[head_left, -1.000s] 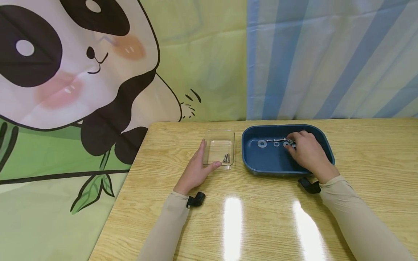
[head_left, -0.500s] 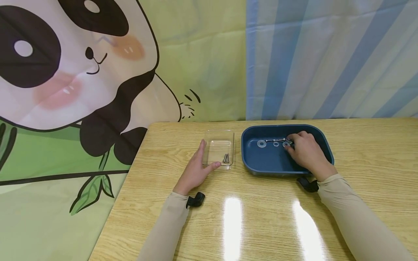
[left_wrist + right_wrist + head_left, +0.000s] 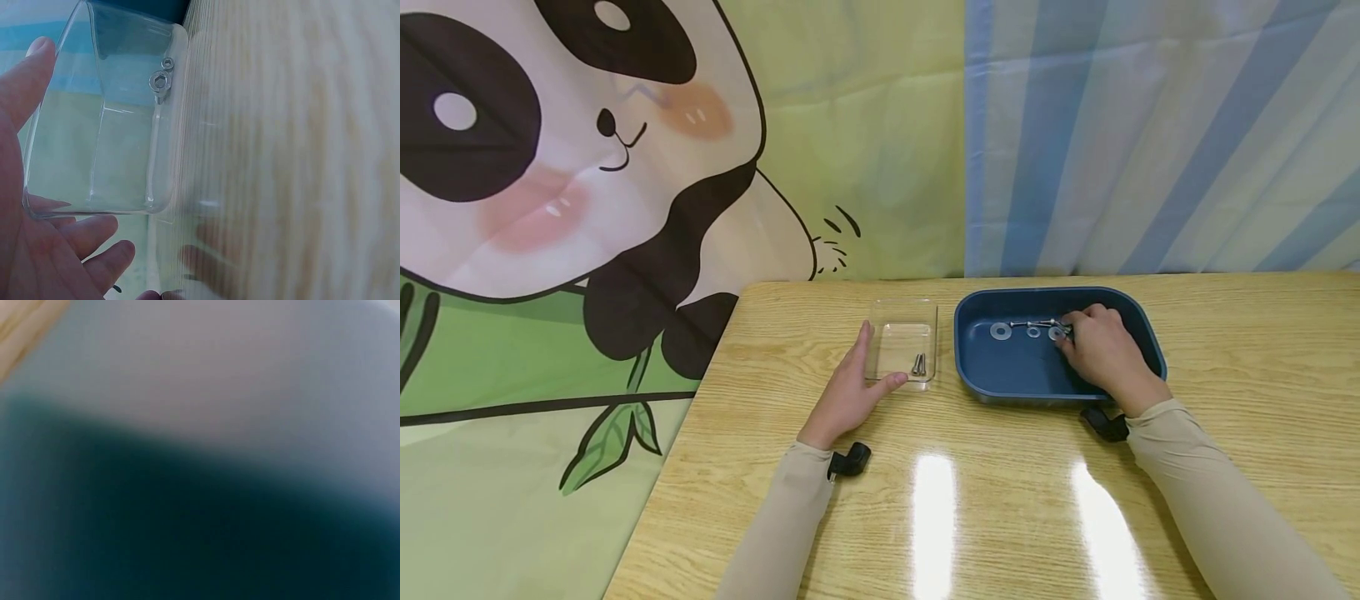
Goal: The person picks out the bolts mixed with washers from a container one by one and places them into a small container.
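A clear plastic box (image 3: 906, 346) stands on the table, with two socket-head screws (image 3: 919, 364) in its near right corner. My left hand (image 3: 844, 396) touches its near left side with fingers and thumb spread straight. In the left wrist view, the thumb (image 3: 28, 78) lies along the box's rim. My right hand (image 3: 1105, 350) reaches into a dark blue tray (image 3: 1022, 392), its fingertips bent among small metal parts. Screws (image 3: 1033, 323) lie in a row there, with a large washer (image 3: 1001, 332) and smaller washers (image 3: 1033, 332) beside them. Whether the fingertips pinch a part is unclear.
Both containers stand near the back edge of the wooden table (image 3: 1000, 492), with a narrow gap between them. A printed panda curtain (image 3: 850, 125) and a striped curtain (image 3: 1120, 133) hang behind. The right wrist view is mostly a blur.
My right fingertips have shifted slightly among the metal parts; a washer seen by the thumb a second ago is no longer visible there. The left hand and box stay put.
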Available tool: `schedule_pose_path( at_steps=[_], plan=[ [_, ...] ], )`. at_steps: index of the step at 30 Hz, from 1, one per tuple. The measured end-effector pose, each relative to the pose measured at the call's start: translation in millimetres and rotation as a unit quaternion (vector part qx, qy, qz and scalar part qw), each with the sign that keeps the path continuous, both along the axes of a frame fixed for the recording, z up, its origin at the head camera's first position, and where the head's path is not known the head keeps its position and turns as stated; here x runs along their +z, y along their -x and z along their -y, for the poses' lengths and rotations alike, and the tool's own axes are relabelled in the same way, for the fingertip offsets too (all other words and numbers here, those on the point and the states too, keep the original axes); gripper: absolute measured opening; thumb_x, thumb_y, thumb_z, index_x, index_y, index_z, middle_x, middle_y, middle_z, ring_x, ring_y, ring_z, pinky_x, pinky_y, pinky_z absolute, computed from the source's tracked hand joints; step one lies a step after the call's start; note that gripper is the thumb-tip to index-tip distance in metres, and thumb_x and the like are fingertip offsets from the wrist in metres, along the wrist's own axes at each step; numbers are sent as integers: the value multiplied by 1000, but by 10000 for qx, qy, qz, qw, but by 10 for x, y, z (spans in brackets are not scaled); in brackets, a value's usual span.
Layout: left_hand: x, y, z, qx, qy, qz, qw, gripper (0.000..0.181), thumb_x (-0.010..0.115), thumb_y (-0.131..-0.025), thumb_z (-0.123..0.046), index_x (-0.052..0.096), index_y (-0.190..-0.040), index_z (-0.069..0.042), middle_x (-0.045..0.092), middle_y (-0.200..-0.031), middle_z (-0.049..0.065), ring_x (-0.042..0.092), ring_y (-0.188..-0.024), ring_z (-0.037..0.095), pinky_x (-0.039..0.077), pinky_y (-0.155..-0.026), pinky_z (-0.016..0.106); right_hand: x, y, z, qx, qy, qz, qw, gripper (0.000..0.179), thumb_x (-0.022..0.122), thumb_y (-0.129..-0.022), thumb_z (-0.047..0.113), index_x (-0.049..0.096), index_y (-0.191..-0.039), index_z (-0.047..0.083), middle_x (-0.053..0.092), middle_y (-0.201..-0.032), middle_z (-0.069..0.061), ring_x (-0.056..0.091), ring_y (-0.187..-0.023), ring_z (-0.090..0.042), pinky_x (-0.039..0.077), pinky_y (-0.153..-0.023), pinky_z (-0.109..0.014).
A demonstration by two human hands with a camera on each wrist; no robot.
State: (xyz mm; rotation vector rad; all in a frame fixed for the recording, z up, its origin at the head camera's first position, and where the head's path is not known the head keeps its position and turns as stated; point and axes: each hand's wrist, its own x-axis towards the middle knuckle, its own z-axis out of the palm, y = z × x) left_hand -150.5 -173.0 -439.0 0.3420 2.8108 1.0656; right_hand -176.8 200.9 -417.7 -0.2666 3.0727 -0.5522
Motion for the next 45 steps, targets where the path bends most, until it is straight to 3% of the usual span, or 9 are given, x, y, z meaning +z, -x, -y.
schedule_pose_path(
  at_steps=[4,14,25,34,45],
  plan=[
    [1,3,0,-24,-4,6,10000,105,53,-88,-75,-7,-162,-30,6,-168,-4,17,-151,30,22,-119,54,-6,-6,1,-55,36,-3,10000,34,64,-97,10,62,-120,-15,56,-115,-37,46,-110,-52,40,-94,-62],
    [5,4,-2,-49,-18,-48,10000,108,53,-88,-75,-2,-163,-20,7,-168,-2,19,-151,31,23,-118,54,-11,3,3,-110,163,130,9997,22,64,-95,2,65,-111,-13,59,-108,-33,53,-105,-51,45,-90,-62],
    [4,8,2,-46,-45,-49,10000,106,55,-90,-72,-2,-163,-21,7,-168,-3,19,-151,31,22,-119,54,4,15,0,-100,-4,320,9994,23,64,-96,5,67,-110,-13,63,-105,-31,58,-100,-48,48,-86,-60],
    [-18,24,6,-82,-78,-236,9997,108,55,-89,-73,1,-163,-16,11,-168,0,20,-151,30,22,-119,52,24,-16,-7,-26,-18,176,9998,21,63,-97,4,69,-108,-13,65,-102,-29,60,-96,-46,50,-83,-59],
    [-8,20,2,-74,-53,-158,9998,107,55,-90,-71,-1,-163,-17,9,-168,-1,18,-151,28,21,-120,50,55,-51,12,-139,93,9,9999,23,61,-99,5,66,-110,-14,61,-104,-32,56,-100,-50,47,-85,-61]
  ],
)
